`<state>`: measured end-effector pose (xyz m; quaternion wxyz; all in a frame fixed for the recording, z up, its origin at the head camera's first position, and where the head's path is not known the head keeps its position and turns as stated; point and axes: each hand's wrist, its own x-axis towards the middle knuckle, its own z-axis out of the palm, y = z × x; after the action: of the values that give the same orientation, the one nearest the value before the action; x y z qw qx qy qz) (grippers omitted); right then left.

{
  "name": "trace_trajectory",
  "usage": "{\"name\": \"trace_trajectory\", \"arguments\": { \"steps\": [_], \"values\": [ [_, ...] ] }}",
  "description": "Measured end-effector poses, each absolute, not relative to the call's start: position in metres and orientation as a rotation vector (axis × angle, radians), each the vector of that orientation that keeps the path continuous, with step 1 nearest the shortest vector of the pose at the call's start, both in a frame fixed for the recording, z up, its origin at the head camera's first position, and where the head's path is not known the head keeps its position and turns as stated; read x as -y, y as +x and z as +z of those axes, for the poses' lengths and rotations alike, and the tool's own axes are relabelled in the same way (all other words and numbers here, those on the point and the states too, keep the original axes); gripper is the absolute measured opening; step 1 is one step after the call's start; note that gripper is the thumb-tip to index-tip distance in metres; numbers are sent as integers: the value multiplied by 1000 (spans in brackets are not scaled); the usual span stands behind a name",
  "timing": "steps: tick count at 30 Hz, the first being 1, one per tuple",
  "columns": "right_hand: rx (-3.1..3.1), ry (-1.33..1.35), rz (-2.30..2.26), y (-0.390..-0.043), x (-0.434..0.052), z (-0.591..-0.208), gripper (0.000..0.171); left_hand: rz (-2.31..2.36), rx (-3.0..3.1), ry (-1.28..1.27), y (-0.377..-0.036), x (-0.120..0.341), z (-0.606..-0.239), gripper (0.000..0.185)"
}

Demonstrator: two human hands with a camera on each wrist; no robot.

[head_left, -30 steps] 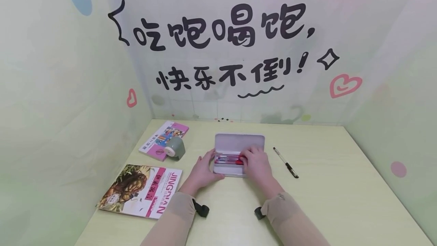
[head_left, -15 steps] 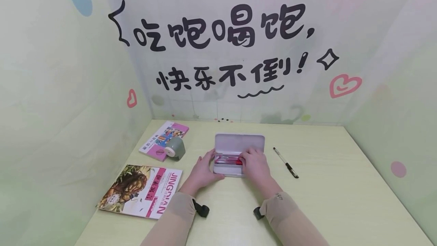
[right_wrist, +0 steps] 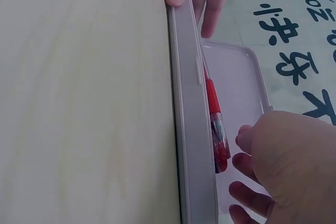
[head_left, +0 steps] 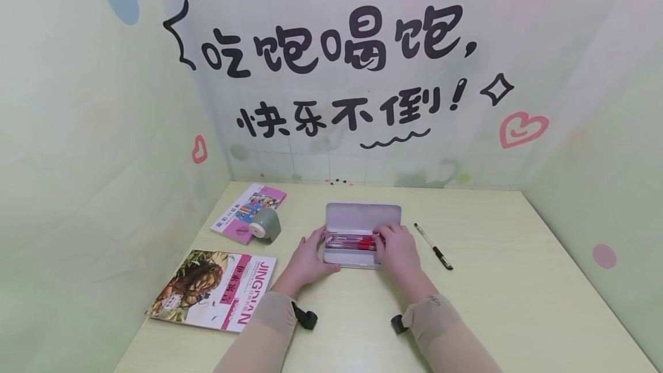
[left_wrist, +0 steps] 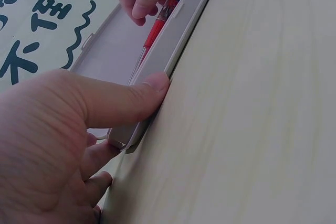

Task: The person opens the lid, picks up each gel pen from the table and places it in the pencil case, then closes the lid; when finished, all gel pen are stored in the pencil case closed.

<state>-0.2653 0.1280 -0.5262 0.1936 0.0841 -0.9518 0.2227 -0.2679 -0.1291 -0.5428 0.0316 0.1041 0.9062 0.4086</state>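
A pale metal pencil case lies on the table with its lid raised. Several pens with red grips and caps lie lengthwise inside. My left hand grips the case's left end; in the left wrist view the thumb presses its front wall and the other fingers go round the end. Over the right end hovers my right hand, fingers loosely bent. The right wrist view shows those fingers apart from the red pen, holding nothing. To the right lies a clear pen with a black cap.
At the left front lies a picture book. Behind it are a pink-and-white booklet and a grey-green rounded gadget with a white knob. Printed fabric walls enclose the table at the back and sides.
My right hand has let go of the red pens and shifted right, uncovering more of them. The pens have settled in the case. My left hand has stayed in place.
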Motion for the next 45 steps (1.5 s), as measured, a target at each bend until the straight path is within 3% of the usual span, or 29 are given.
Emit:
{"name": "trace_trajectory", "arguments": {
  "steps": [10, 33, 45],
  "values": [
    [2682, -7, 844, -258, -168, -528, 36, 1243, -2800, 343, -269, 129, -545, 119],
    [2738, -299, 906, -228, -240, -542, 56, 1246, -2795, 337, -269, 130, -545, 118],
    [2792, -301, 832, -227, -243, -547, 45, 1256, -2786, 328, -268, 130, -545, 119]
  ]
}}
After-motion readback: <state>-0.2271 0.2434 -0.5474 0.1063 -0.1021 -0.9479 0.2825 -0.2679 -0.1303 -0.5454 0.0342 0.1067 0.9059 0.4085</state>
